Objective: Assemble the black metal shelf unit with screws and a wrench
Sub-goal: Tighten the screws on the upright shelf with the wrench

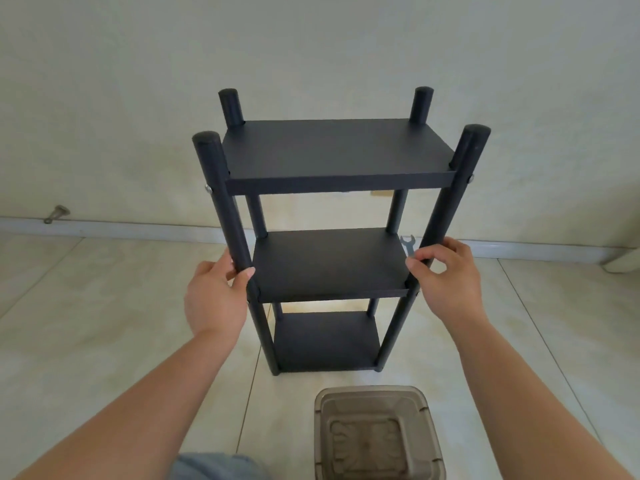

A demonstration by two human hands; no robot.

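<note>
Head view: the black shelf unit stands upright on the floor, all three shelves fitted. The left hand grips its front-left post, the right hand pinches the front-right. The wrench lies behind. Assembly looks nearly finished.

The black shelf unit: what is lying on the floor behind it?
Behind the shelf unit, a small wrench shows beside the right front post, near the right hand. Its lower end is covered by the fingers. The shelves hide much of the floor behind.
</note>
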